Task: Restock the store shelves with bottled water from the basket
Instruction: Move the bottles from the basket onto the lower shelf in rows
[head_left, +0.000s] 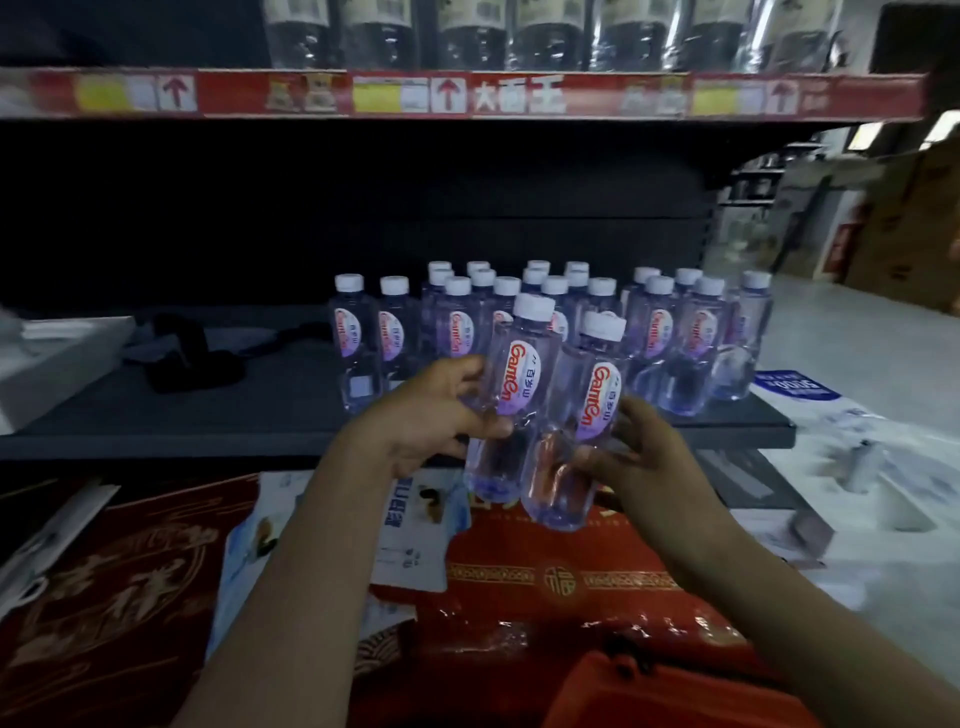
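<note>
Item: two waters in transit, basket to shelf. The left hand (426, 410) grips the first bottle (511, 395) round its middle, thumb across the front below the label. The right hand (639, 457) curls round the lower body of the second bottle (576, 431). The pair touch side by side, caps tilted away toward the shelf (208, 421), just in front of its edge, probably so both can be set down together. Stock already placed: shelved bottles (660, 332), white-capped, upright in rows on the right half with labels outward. The front strip before them looks the likely slot. Left half: a black item (192, 353) and a white box (52, 358). Below: red printed bags (545, 571) and an orange-red corner (649, 691), presumably the basket.
</note>
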